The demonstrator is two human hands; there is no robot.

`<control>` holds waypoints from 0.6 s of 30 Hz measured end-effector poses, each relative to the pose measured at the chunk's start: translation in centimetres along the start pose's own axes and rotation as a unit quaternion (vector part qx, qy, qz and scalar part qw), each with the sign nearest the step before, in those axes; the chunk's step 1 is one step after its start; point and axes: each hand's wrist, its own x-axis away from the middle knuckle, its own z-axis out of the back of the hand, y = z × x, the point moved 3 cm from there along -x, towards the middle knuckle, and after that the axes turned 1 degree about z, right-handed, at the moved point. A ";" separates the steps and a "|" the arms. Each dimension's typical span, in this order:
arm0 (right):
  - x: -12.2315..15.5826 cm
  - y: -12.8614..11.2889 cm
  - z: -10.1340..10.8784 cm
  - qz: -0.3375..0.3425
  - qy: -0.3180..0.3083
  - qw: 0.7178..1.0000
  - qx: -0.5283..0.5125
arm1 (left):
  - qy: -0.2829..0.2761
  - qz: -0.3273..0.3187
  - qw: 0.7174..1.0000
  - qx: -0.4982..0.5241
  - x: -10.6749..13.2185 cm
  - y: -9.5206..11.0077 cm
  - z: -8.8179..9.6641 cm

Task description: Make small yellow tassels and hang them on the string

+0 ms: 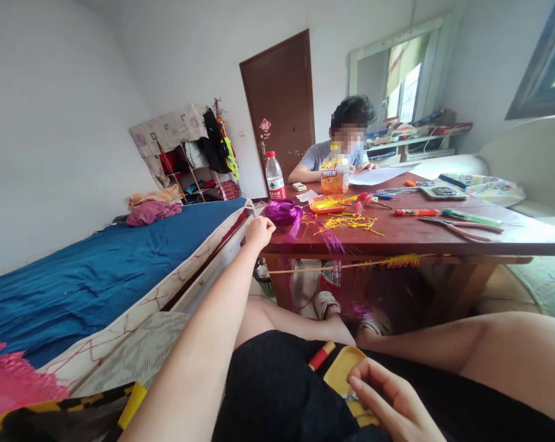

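Observation:
My left hand (259, 232) is stretched out to the table's near left corner, fingers closed, pinching one end of a thin yellow strand (346, 265) that runs taut to the right along the table's front edge. Just beyond that hand lies a bundle of purple fibres (284, 213). My right hand (392, 402) rests in my lap with its fingers curled on a yellow tray (344, 368), which holds a red and yellow tool (321, 355). Loose yellow strips (349, 222) are scattered on the brown table (443, 236).
Another person (342, 153) sits at the far side over papers. On the table stand a water bottle (274, 177) and an orange jar (334, 176), with an orange tray (328, 204), pliers (461, 228) and pens. A bed with a blue cover (97, 276) lies left.

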 end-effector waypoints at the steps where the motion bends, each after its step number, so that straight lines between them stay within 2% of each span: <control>1: 0.0 0.0 0.0 0.000 -0.002 1.000 0.003 | 0.003 -0.002 1.000 0.009 -0.1 0.0 0.0; 5: -0.2 0.2 -0.1 0.005 -0.012 1.000 0.001 | 0.022 -0.006 0.998 0.059 -0.6 0.5 1.1; 8: -0.1 0.1 0.1 -0.004 -0.010 1.000 -0.014 | 0.060 -0.003 0.991 0.117 0.5 1.7 3.7; 10: 0.3 -0.5 0.5 -0.006 -0.002 1.000 -0.022 | 0.093 -0.002 0.981 0.168 3.3 3.1 5.6; 12: 0.8 -1.4 0.9 0.001 0.012 1.000 -0.021 | 0.103 -0.013 0.968 0.228 8.2 5.1 6.5; 13: 1.1 -1.9 1.1 0.008 0.020 1.000 -0.017 | 0.087 -0.022 0.962 0.259 11.2 6.2 6.3; 14: 1.5 -2.3 1.4 0.016 0.028 0.999 -0.008 | 0.048 -0.032 0.949 0.310 14.4 7.2 5.6; 15: 1.9 -2.6 1.6 0.026 0.034 0.999 0.002 | -0.056 -0.019 0.896 0.440 17.6 8.1 4.3; 16: 2.3 -2.7 1.7 0.035 0.040 0.999 0.011 | -0.148 0.022 0.825 0.545 20.7 8.8 2.7; 17: 2.7 -2.7 1.8 0.044 0.043 0.998 0.019 | -0.202 0.075 0.759 0.614 23.5 9.2 1.2; 18: 3.1 -2.5 1.9 0.050 0.043 0.997 0.027 | -0.226 0.117 0.713 0.654 25.7 9.4 -0.1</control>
